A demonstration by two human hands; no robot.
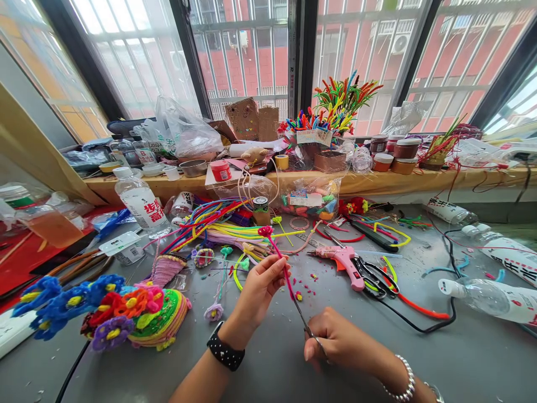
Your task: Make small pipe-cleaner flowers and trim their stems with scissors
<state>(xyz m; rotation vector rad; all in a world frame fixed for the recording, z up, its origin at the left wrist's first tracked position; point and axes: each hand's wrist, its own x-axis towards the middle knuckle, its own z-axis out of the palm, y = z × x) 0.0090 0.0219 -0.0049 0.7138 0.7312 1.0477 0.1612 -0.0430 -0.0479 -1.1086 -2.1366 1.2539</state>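
Between thumb and fingers, my left hand (265,277) pinches a magenta pipe cleaner (278,251) topped by a small curled flower head (265,231). My right hand (333,338) is closed around the handles of a pair of scissors (305,323). Their narrow blades point up and left and meet the lower part of the pipe cleaner; whether they are cutting it I cannot tell. Pink fluff scraps and a small pink-and-yellow bit (298,295) lie on the grey table just beyond the blades.
A pink glue gun (342,263) with a black cord and black-handled pliers (375,280) lie to the right, near fallen water bottles (489,296). At left stand pipe-cleaner flowers (113,305) and an upright bottle (140,204). Loose pipe cleaners (210,221) lie behind my hands.
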